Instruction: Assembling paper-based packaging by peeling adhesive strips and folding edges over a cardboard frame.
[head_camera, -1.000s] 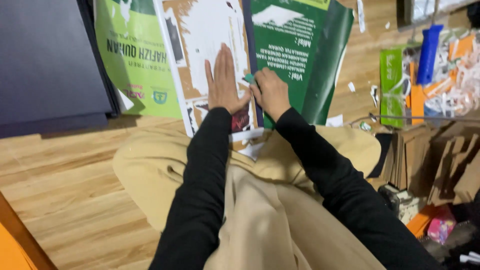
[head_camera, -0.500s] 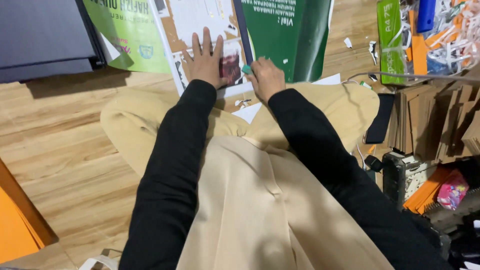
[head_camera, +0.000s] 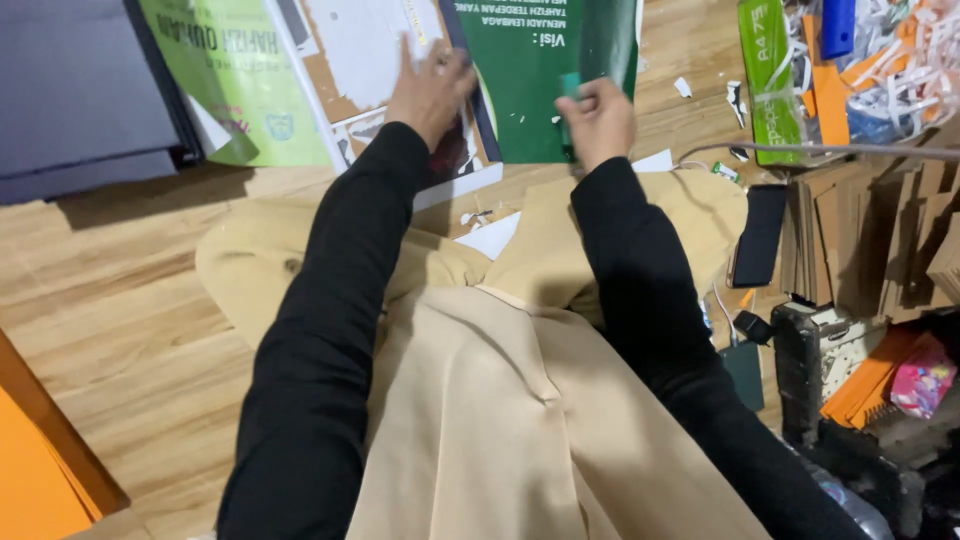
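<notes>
A small green tool (head_camera: 568, 100), perhaps a cutter, stands in the right hand (head_camera: 597, 120), upper centre of the frame, fingers closed round it, its tip over the dark green sheet (head_camera: 545, 70). Half a second ago this hand lay lower, close beside the left; now the two are apart, so the tool seems lifted off the card. The left hand (head_camera: 432, 88), blurred with motion, lies flat with fingers spread on the printed cardboard panel (head_camera: 370, 60), higher on it than before. A light green sheet (head_camera: 235, 80) sits upper left, beside dark boards (head_camera: 80, 90). A phone (head_camera: 760, 235) lies at right on beige cloth (head_camera: 480, 400); paper scraps (head_camera: 880, 70) fill the upper right corner.
</notes>
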